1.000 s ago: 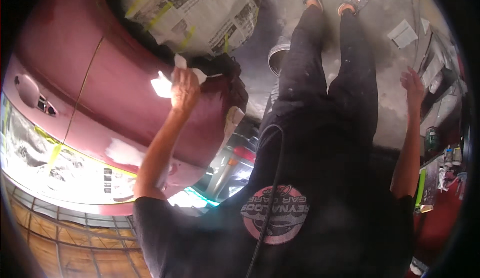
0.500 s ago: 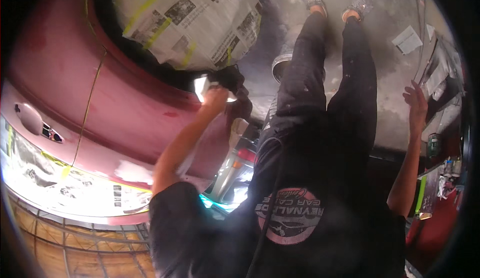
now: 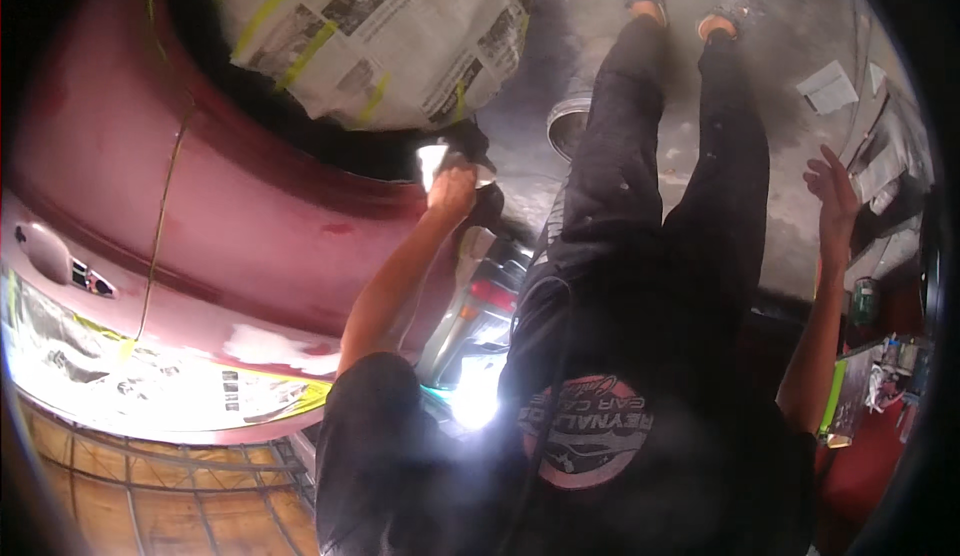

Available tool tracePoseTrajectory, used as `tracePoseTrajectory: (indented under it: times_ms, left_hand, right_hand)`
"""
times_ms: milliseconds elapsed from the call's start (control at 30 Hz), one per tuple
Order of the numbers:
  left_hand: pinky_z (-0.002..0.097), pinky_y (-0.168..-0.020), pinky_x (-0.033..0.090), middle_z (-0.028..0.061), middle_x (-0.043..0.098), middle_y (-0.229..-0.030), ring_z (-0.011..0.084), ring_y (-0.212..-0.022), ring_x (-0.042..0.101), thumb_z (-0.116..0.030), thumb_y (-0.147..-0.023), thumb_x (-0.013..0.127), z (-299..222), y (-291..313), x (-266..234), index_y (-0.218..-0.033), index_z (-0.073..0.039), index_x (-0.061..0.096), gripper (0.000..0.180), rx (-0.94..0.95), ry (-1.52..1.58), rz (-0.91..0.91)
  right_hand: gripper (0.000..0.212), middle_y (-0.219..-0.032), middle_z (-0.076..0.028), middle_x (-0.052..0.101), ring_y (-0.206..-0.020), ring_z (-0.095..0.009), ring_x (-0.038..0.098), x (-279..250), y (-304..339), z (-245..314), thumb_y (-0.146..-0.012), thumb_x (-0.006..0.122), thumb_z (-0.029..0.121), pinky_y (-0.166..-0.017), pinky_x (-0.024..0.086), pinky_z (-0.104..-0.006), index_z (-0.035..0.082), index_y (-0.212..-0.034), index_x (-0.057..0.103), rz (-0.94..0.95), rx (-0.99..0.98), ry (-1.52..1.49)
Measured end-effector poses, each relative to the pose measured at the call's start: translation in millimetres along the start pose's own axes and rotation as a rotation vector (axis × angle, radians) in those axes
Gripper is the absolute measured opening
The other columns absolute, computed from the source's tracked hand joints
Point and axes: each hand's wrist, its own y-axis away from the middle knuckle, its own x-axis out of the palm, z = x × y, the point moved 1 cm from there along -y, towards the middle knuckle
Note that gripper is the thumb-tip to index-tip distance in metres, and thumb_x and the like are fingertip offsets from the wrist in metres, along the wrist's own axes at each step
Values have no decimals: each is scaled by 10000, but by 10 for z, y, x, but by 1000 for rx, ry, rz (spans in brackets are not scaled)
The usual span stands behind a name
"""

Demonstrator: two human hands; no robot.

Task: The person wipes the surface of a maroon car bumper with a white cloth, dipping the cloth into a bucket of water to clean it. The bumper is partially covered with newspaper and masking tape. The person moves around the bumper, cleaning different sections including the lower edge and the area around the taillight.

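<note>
My left hand (image 3: pixel 453 189) is closed around a folded white sheet (image 3: pixel 432 163); whether it is paper, cloth or sandpaper I cannot tell. It is at the lower rear edge of the wheel opening on a car's dull pinkish-red body panel (image 3: pixel 290 231). Beside it is a wheel covered in newspaper (image 3: pixel 400 46) and yellow-green tape. Out to the right, my right hand (image 3: pixel 832 191) hangs in the air with its fingers apart, holding nothing.
A bucket (image 3: pixel 568 128) stands on the grey floor beside my legs. A tail light (image 3: pixel 492 296) and a bright lamp glare (image 3: pixel 474 406) are close to my left side. Cluttered shelving (image 3: pixel 885 366) runs along the right, and a loose sheet of paper (image 3: pixel 828 88) lies on the floor.
My left hand has slid a little to the right with the white sheet, toward the car's rear. The view has shifted slightly. My right hand stays raised and open.
</note>
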Motion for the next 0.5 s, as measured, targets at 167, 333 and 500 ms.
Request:
tracePoseTrajectory:
  times_ms: [167,333,500]
  left_hand:
    - [450,-909,564,150,678,-1091,325,-1046,672,-135,-893,566,267,200,235,-1149,-20,671,299,300,-255,-357]
    - [477,-979,514,150,654,-1101,318,-1104,629,-137,-831,613,1354,1036,-726,-1212,-19,641,399,-11,-380,-192]
    - [541,-1060,435,179,608,-1282,371,-1154,591,-137,-839,598,1162,1211,-1644,-1320,-4,594,499,61,-568,-795]
  right_hand:
    - [419,-1140,-79,704,-984,-160,670,-240,-69,-365,-1068,519,233,-912,521,-306,31,-1430,580,-72,-16,-66]
    - [457,-1207,-82,685,-1043,-180,660,-90,-350,-561,-1067,545,278,-951,514,-318,44,-1459,556,-3,-32,-85]
    - [420,-1163,-88,699,-1005,-164,663,110,-145,-253,-1064,554,240,-904,529,-292,38,-1432,582,-34,-99,-65]
